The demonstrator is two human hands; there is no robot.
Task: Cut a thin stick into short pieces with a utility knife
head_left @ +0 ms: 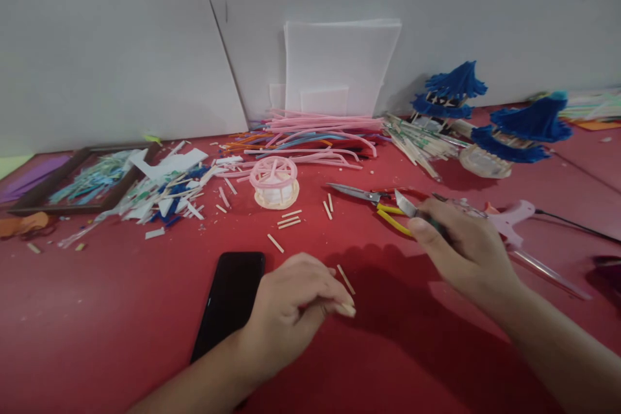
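My left hand (pixel 298 307) is closed in a pinch above the red table (pixel 378 349); a small pale tip shows at its fingertips, too small to make out. A short wooden stick (pixel 346 279) lies just beyond those fingers. My right hand (pixel 460 242) is wrapped round a cutter knife (pixel 406 203), its blade pointing up and left, over the yellow handles of the scissors (pixel 356 193). Several short sticks (pixel 290 223) lie near a small round model (pixel 274 182) with a pink wheel-like top. Beside my left wrist is a black phone (pixel 230 297).
Pink pipe cleaners (pixel 315 126) and long sticks (pixel 417 142) lie along the wall, below white sheets (pixel 339 65). Two blue-roofed models (pixel 528 129) stand at the back right. A pink glue gun (pixel 512 220) is right of my right hand. Scraps (pixel 169 191) and a brown frame (pixel 46 184) are left.
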